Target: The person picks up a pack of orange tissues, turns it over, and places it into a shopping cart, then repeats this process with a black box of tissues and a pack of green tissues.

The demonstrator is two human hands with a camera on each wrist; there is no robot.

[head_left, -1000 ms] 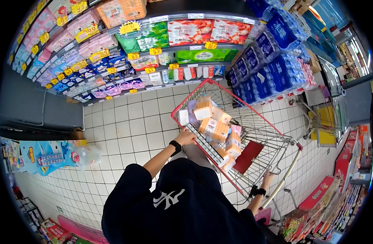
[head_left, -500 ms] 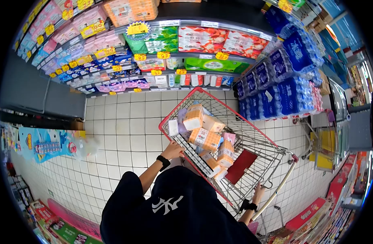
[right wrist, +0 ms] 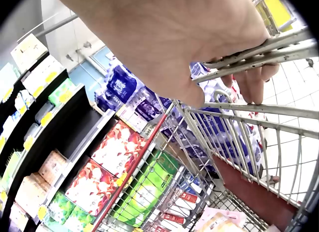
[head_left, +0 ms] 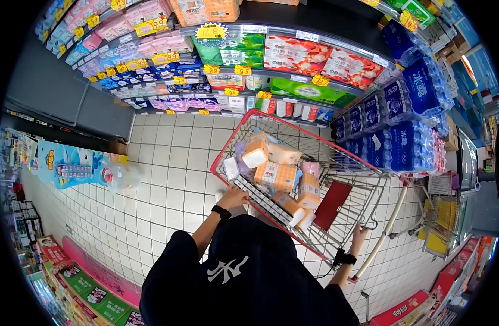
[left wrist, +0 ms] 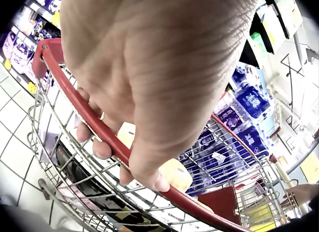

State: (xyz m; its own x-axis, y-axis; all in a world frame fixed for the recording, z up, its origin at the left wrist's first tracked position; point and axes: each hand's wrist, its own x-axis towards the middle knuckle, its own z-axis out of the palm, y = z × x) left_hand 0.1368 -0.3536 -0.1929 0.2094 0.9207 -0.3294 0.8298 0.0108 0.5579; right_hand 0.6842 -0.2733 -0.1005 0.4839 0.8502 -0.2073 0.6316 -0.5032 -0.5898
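Observation:
In the head view, a wire shopping cart with a red rim [head_left: 232,142] stands diagonally in front of the person. My left hand [head_left: 233,196] holds the near side rim; the left wrist view shows fingers curled over the red rail [left wrist: 197,211] and the thumb on its inner side. My right hand [head_left: 360,239] grips grey metal bars [right wrist: 259,106] at the cart's rear, beside the pale push handle [head_left: 390,223]. Inside lie several orange-and-white tissue packs [head_left: 275,175], a white pack [head_left: 231,168] and a pink pack [head_left: 310,168], piled near the left hand. A red panel [head_left: 333,205] sits behind them.
Shelves with red-and-white packs [head_left: 297,54] and green packs [head_left: 315,91] run along the far side. Shrink-wrapped water bottles [head_left: 420,89] are stacked close beyond the cart. Another cart [head_left: 444,217] stands at right, a blue cardboard display [head_left: 78,163] at left.
The cart has moved left along the shelves, away from the bottle stack, with both hands keeping their hold. The head view has shifted, so shelves and bottles appear farther right.

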